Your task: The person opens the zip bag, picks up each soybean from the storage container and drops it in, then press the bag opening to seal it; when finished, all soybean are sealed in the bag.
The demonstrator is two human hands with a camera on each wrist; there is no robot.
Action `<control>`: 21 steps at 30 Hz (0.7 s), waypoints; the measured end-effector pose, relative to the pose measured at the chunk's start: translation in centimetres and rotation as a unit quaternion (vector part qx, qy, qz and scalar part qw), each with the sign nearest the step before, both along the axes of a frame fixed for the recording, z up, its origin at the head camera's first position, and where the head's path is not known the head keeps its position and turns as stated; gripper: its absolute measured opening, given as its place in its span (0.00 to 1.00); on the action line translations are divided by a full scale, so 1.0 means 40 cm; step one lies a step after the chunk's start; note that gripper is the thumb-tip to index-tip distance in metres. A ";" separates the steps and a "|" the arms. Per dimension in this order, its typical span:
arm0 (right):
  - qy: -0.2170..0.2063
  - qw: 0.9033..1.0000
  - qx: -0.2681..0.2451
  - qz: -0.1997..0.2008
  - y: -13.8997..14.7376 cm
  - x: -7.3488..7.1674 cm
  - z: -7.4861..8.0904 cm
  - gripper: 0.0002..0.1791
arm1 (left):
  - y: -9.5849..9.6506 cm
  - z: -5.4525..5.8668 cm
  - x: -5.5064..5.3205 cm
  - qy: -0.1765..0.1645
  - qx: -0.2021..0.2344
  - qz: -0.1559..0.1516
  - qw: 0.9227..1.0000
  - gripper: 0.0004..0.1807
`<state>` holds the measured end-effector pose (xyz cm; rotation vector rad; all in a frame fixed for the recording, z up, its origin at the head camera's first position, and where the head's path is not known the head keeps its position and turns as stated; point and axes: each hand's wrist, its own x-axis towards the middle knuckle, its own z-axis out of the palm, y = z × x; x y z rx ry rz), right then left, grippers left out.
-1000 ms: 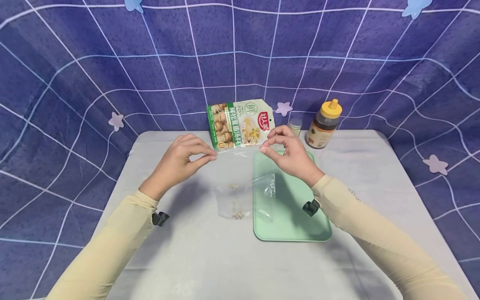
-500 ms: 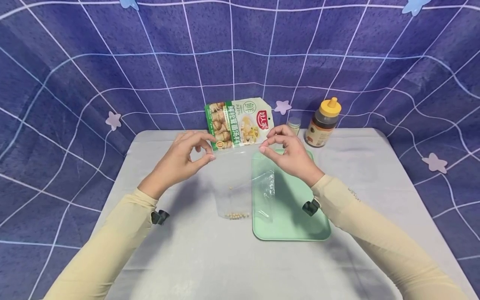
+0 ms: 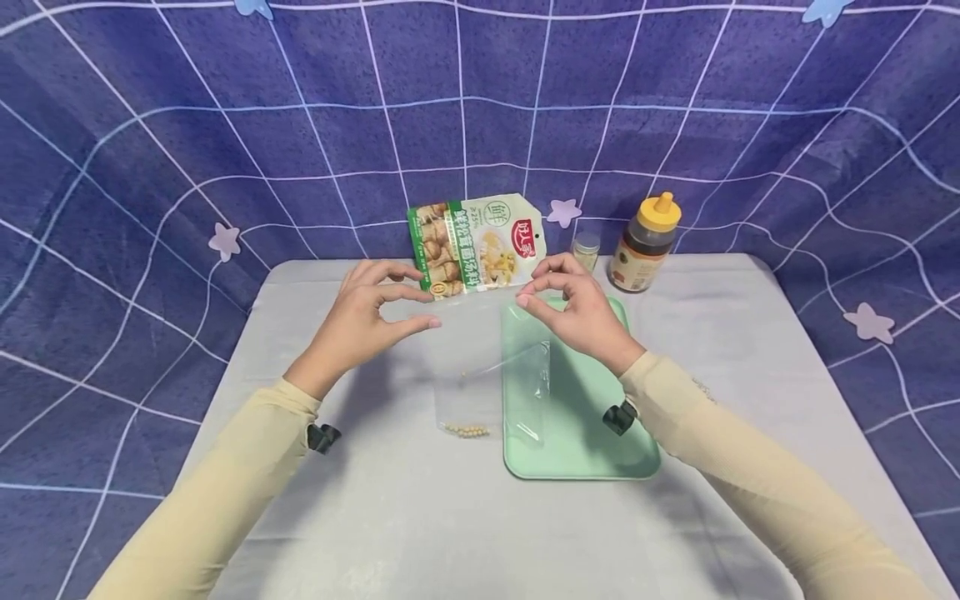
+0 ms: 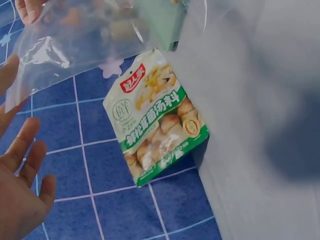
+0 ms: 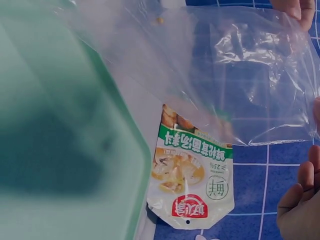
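A clear plastic bag (image 3: 480, 367) hangs upright between my hands, with several small round yellowish beans (image 3: 467, 431) gathered along its bottom. With thumb and fingertips, my right hand (image 3: 573, 312) pinches the bag's top edge at the right corner. My left hand (image 3: 367, 312) is at the left top corner, its thumb and fingers spread apart. In the left wrist view the edge of the bag (image 4: 55, 60) runs between left thumb and index; whether they touch it I cannot tell. The right wrist view shows one bean (image 5: 160, 20) sticking higher inside the bag.
Behind the bag, a green-and-white soup seasoning pouch (image 3: 480, 246) leans on the blue checked cloth wall. A green tray (image 3: 592, 462) lies under my right hand. At the back right stand a small lidded jar (image 3: 586, 250) and a yellow-capped squeeze bottle (image 3: 643, 246).
The beans have settled into a row at the bag's bottom. My left thumb and fingers have parted from their pinch at the top corner. The right hand keeps its hold.
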<state>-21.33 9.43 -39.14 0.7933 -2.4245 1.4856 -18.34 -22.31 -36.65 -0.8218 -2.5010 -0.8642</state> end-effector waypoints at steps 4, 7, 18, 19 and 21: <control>0.002 1.000 -0.002 0.002 0.003 0.001 -0.002 0.03 | 0.009 -0.007 -0.005 -0.005 0.016 -0.014 1.000 0.07; 0.008 1.000 0.000 0.004 0.004 0.001 -0.004 0.03 | 0.015 -0.005 -0.006 0.011 0.018 -0.021 1.000 0.03; 0.020 1.000 0.001 0.009 0.006 -0.001 -0.028 0.03 | 0.020 0.005 -0.005 0.068 -0.014 -0.035 0.997 0.02; 0.018 1.000 -0.001 0.010 0.005 0.000 -0.030 0.03 | 0.019 0.004 -0.005 0.069 -0.010 -0.034 0.997 0.03; 0.015 1.000 -0.003 0.012 0.005 0.001 -0.032 0.02 | 0.019 0.001 -0.006 0.065 -0.002 -0.037 0.997 0.06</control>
